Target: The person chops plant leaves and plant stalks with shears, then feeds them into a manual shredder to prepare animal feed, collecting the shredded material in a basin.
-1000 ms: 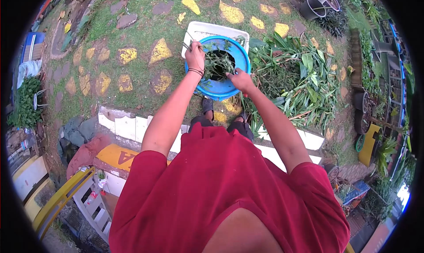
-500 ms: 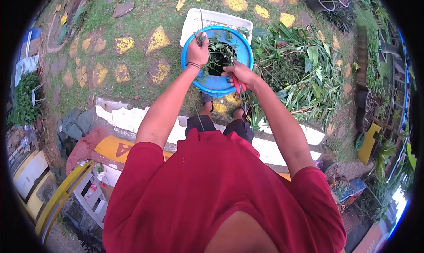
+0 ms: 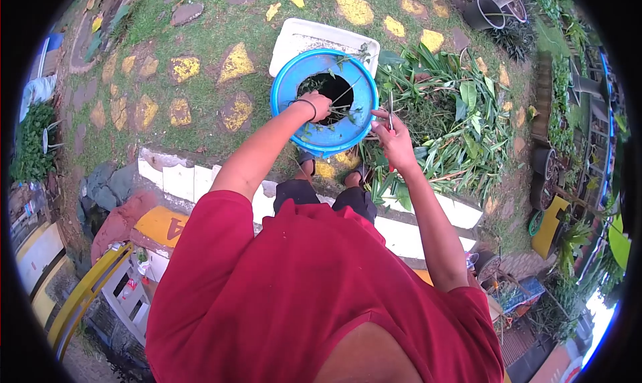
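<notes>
- Round blue plastic bin [image 3: 289, 125] with a ring-shaped top stands on green grassy ground [image 3: 200, 39], just beyond the person's feet.
- Thin green leafy stems [image 3: 311, 84] lie in and across the bin's dark central hole, some reaching over its far right rim.
- The person's left hand [image 3: 317, 105] is at the near left edge of that hole, its fingers bent inward; whether they pinch any stem cannot be told.
- The person's right hand [image 3: 399, 146] is just beside the bin's right rim, curled around red-handled metal pruners [image 3: 390, 102], their blades pointing away from the person.
- A white rectangular plastic tray [image 3: 294, 39] shows past the bin's far rim, partly hidden by it.
- A broad heap of long green leaves [image 3: 461, 129] spreads over the grass to the right of the bin.
- Yellow-painted flat stones [image 3: 237, 63] are set in the grass on the left.
</notes>
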Demonstrator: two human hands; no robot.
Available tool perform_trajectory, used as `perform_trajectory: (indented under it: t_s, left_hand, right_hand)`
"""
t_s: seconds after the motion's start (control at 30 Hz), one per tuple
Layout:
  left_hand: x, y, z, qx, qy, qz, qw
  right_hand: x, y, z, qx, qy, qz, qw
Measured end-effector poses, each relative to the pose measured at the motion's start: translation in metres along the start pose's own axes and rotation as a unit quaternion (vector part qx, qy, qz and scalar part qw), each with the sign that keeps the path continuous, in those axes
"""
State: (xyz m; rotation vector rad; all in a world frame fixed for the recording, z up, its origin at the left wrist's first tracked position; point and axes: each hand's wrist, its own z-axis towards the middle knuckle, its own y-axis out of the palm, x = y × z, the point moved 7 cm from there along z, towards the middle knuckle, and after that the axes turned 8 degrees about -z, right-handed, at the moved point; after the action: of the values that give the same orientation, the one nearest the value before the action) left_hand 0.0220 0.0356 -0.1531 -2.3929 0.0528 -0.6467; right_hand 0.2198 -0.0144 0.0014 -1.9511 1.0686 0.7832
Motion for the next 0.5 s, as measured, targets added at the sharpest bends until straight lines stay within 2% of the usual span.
perform_trajectory:
  t_s: [0.07, 0.13, 0.2, 0.27, 0.37, 0.4, 0.5]
  left_hand:
    - [-0.006, 0.010, 0.013, -0.054, -0.034, 0.018, 0.998]
    - [-0.007, 0.014, 0.026, -0.076, -0.024, 0.035, 0.996]
    - [-0.011, 0.025, 0.039, -0.143, -0.018, 0.073, 0.987]
    - [-0.022, 0.037, 0.057, -0.146, -0.018, 0.094, 0.985]
    - [-0.005, 0.013, 0.036, -0.145, -0.033, 0.120, 0.982]
    - [0.006, -0.012, 0.013, -0.119, -0.046, 0.084, 0.988]
    - [0.022, -0.040, -0.007, -0.066, -0.064, 0.029, 0.995]
  right_hand:
    - [0.002, -0.001, -0.001, 0.003, 0.017, 0.007, 1.000]
    - [0.000, 0.003, -0.001, 0.010, 0.014, -0.008, 1.000]
    - [0.009, 0.011, 0.008, 0.000, 0.026, -0.039, 0.999]
    - [0.000, 0.020, 0.015, 0.008, -0.005, -0.038, 0.999]
    - [-0.015, 0.020, 0.026, 0.023, -0.050, -0.121, 0.991]
    - [-0.020, 0.016, 0.035, 0.020, -0.027, -0.177, 0.984]
    - [-0.042, 0.007, 0.081, 0.057, -0.117, -0.274, 0.953]
